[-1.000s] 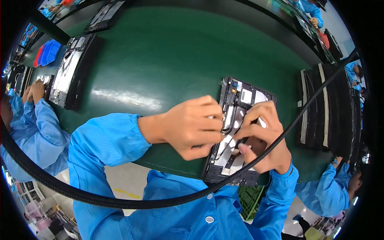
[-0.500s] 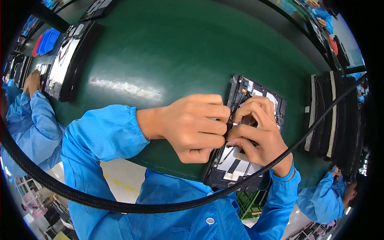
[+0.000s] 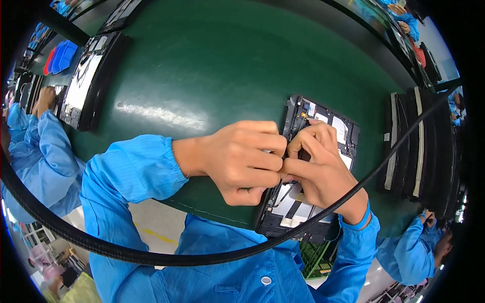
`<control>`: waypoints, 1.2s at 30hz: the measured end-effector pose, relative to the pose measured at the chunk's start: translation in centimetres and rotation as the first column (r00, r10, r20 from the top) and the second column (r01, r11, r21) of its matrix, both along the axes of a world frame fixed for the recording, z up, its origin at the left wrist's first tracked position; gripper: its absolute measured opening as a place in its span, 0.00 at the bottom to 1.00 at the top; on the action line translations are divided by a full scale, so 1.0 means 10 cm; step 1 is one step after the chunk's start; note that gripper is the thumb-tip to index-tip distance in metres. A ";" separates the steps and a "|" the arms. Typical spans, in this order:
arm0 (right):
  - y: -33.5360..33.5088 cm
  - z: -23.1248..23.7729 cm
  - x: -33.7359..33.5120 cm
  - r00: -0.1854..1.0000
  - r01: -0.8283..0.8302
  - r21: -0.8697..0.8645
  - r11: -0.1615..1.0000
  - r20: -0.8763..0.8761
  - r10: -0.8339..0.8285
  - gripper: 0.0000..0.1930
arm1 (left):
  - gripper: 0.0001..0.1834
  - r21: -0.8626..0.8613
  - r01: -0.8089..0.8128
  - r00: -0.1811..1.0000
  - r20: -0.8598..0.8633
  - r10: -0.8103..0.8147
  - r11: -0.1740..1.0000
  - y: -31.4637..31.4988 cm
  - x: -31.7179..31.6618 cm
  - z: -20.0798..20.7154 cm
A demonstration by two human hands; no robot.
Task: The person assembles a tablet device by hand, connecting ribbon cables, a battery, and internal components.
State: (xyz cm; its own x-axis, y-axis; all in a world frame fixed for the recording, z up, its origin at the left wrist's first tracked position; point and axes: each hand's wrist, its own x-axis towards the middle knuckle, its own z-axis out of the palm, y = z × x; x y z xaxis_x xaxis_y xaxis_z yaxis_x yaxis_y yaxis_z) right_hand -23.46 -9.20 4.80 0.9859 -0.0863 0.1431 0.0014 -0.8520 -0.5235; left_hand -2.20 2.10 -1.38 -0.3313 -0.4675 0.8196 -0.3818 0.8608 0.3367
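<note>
An opened tablet-like device (image 3: 291, 208), black-framed with white panels and circuit parts showing, lies on the green bench in front of me. My left hand (image 3: 248, 162) is curled closed at its left edge, knuckles up; its fingertips are hidden. Over the device's middle, my right hand (image 3: 318, 164) has thumb and fingers pinched together against the left fingertips, by that same edge. Whatever sits between the fingers of either hand is hidden from view.
A thick black cable (image 3: 166, 262) arcs across the foreground. Several black panels (image 3: 429, 151) stand stacked at right. More opened devices (image 3: 83, 83) are piled at left, near blue bins (image 3: 64, 56). Co-workers in blue sit at left (image 3: 43, 156) and right (image 3: 409, 252).
My right hand has moved left toward my left hand, and its fingers have drawn together. My left hand has barely shifted. The device sits slightly further left in the picture.
</note>
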 end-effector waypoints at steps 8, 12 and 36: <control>-0.02 -0.01 -0.12 1.000 0.014 0.026 1.000 0.021 -0.014 0.13 | 0.07 -0.020 0.121 0.977 0.179 -0.116 0.992 0.04 0.04 0.00; -0.08 0.07 -0.19 0.999 -0.032 0.089 0.996 -0.041 0.036 0.13 | 0.08 -0.046 0.148 0.958 0.254 -0.132 0.988 0.09 0.03 0.01; -0.07 -0.24 -0.17 0.937 0.240 -0.052 0.969 0.272 -0.218 0.10 | 0.13 -0.156 0.092 0.888 0.459 -0.010 0.984 -0.08 0.14 0.09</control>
